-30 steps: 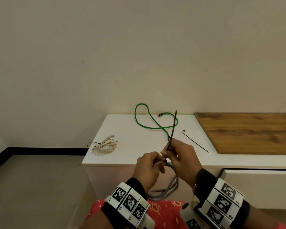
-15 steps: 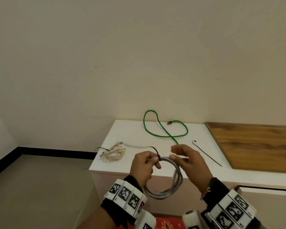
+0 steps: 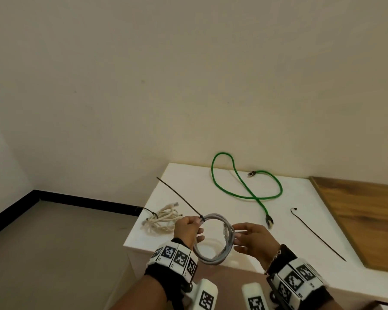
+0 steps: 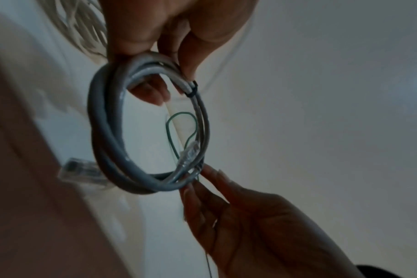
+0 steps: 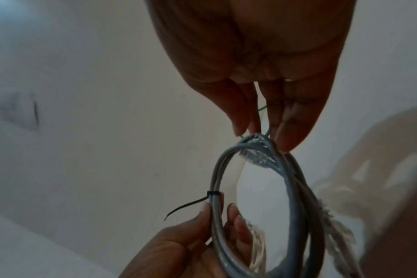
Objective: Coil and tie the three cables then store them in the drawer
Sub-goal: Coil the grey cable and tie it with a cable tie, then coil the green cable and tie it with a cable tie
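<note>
Both left hand (image 3: 187, 230), right hand (image 3: 255, 241) fingers pinch grey coil (image 3: 211, 261); tie (image 3: 177, 195) tail whole only head view

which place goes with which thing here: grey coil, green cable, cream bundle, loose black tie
1. grey coil
2. green cable
3. cream bundle
4. loose black tie

a. alone beside the wooden board
b. held by left hand and right hand
c. at the left edge of the table
d. looped out near the wall

Pairs: 1-b; 2-d; 3-c; 4-a
</note>
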Demonstrator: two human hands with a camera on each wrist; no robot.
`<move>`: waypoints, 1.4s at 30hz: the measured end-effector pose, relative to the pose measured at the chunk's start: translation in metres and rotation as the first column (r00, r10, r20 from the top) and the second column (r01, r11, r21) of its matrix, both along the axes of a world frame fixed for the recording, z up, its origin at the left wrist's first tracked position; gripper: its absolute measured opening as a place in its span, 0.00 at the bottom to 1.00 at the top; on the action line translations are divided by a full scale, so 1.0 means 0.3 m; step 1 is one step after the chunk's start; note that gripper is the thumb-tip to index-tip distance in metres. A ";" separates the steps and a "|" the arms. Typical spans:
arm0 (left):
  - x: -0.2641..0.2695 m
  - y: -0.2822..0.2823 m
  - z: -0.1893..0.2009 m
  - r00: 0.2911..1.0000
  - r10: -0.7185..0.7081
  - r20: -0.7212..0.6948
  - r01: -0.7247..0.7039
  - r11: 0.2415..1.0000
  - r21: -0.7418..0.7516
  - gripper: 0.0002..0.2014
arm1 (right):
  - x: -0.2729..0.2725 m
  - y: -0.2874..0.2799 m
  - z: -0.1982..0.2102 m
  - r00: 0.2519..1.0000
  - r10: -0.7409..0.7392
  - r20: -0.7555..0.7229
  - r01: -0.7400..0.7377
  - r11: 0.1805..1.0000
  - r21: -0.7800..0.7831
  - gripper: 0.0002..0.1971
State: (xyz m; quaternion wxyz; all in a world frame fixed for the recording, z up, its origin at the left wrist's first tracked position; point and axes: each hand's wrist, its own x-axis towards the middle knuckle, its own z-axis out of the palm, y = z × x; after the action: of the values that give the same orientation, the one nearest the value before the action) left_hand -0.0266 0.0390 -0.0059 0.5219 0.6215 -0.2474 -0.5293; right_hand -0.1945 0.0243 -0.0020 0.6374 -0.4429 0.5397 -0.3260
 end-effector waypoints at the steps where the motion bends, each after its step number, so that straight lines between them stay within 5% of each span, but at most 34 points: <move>1: -0.004 -0.018 -0.013 1.000 0.025 0.004 -0.025 1.000 0.004 0.09 | 0.007 -0.029 -0.015 1.000 0.002 -0.013 -0.002 1.000 0.009 0.08; 3: -0.011 -0.053 -0.039 0.997 0.060 0.042 -0.060 0.998 -0.007 0.03 | 0.017 -0.086 -0.047 0.999 0.005 -0.043 -0.004 1.000 0.026 0.09; 5: -0.015 -0.083 -0.065 0.989 0.053 0.138 -0.049 0.998 -0.034 0.07 | 0.021 -0.132 -0.077 0.998 -0.008 -0.060 0.010 0.999 0.044 0.09; 11: -0.009 -0.121 -0.103 0.879 -0.180 0.443 0.204 0.979 -0.007 0.06 | 0.003 -0.180 -0.115 0.998 -0.039 -0.044 0.042 0.997 0.065 0.08; 14: -0.017 -0.113 -0.106 0.852 -0.236 0.467 0.249 0.968 0.036 0.20 | -0.020 -0.183 -0.094 0.996 -0.028 -0.088 0.032 0.999 0.042 0.07; 17: -0.020 -0.102 -0.110 0.817 -0.258 0.516 0.307 0.952 -0.009 0.24 | -0.083 -0.248 -0.065 0.961 -0.135 -0.242 0.116 0.989 -0.093 0.07; 20: -0.026 -0.098 -0.110 0.784 -0.263 0.562 0.355 0.933 -0.058 0.24 | -0.161 -0.354 -0.058 0.697 -0.287 -0.658 0.100 0.946 -0.307 0.09; 23: -0.034 -0.092 -0.108 0.770 -0.258 0.583 0.386 0.917 -0.104 0.23 | -0.191 -0.402 -0.086 0.428 -0.145 -0.892 -0.008 0.986 -0.164 0.17; 25: -0.037 -0.086 -0.107 0.772 -0.249 0.585 0.398 0.907 -0.140 0.23 | -0.198 -0.425 -0.116 0.375 -0.023 -0.927 -0.031 0.999 -0.037 0.13; 28: -0.033 -0.064 -0.094 0.756 -0.249 0.605 0.425 0.890 -0.165 0.22 | -0.210 -0.446 -0.123 0.455 0.049 -0.889 -0.005 0.999 0.053 0.12; 32: -0.026 -0.025 -0.059 0.756 -0.248 0.606 0.444 0.874 -0.196 0.20 | -0.215 -0.389 -0.001 0.812 -0.005 -0.584 0.063 0.995 0.079 0.13; 34: -0.032 -0.003 -0.036 0.753 -0.247 0.610 0.450 0.870 -0.203 0.20 | -0.228 -0.320 0.083 0.912 -0.089 -0.400 0.111 0.993 0.034 0.13; 42: -0.119 0.090 0.063 0.736 -0.270 0.620 0.494 0.841 -0.220 0.21 | -0.313 -0.057 0.391 0.988 -0.113 -0.102 0.086 0.969 -0.232 0.07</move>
State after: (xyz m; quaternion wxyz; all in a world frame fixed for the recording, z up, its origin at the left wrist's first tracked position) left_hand -0.0622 0.0662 0.0130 0.4092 0.5738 -0.6105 -0.3613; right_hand -0.2884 0.0072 0.1152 0.5336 -0.5030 0.5563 -0.3909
